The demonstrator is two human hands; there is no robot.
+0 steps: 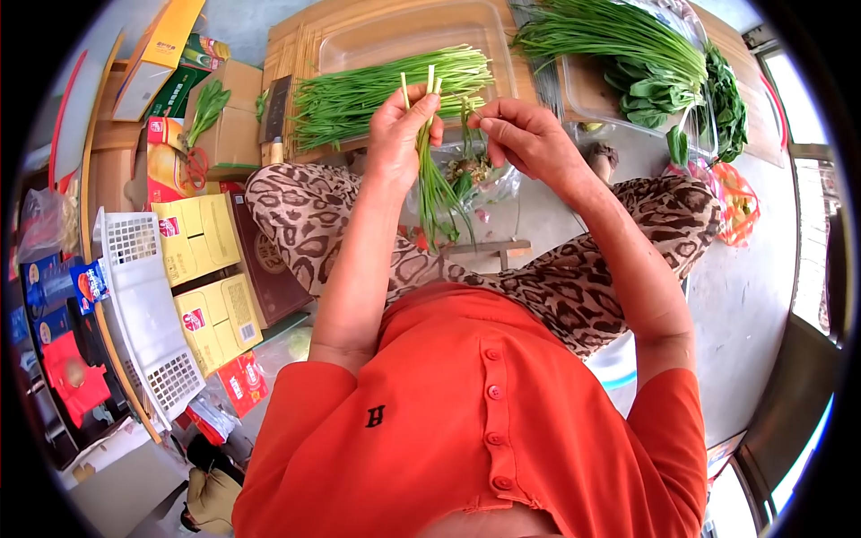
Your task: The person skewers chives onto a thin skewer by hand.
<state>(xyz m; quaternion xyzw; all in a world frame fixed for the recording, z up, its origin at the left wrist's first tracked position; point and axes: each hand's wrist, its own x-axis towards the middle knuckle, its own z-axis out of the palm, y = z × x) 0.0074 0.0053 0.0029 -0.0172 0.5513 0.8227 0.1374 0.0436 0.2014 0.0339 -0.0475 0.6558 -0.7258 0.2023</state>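
Observation:
My left hand [403, 134] is closed around a small bunch of garlic chives [432, 193]. Their pale stem ends stick up above the fingers and the green leaves hang down. Close by on the right, my right hand [531, 142] has thumb and forefinger pinched together beside a thin strand; whatever is between the fingertips is too small to make out. Behind both hands, a pile of chives [359, 103] lies with its pale ends to the right, by a clear plastic tray [421, 20]. Below the hands, a plastic bag [504, 186] holds trimmings.
A cleaver [276, 108] lies left of the pile. Long chives [619, 40] and leafy greens [650, 99] fill a clear container at back right. Scissors [195, 169], yellow boxes [211, 305] and a white basket [148, 314] stand left. A red bag [737, 204] is right.

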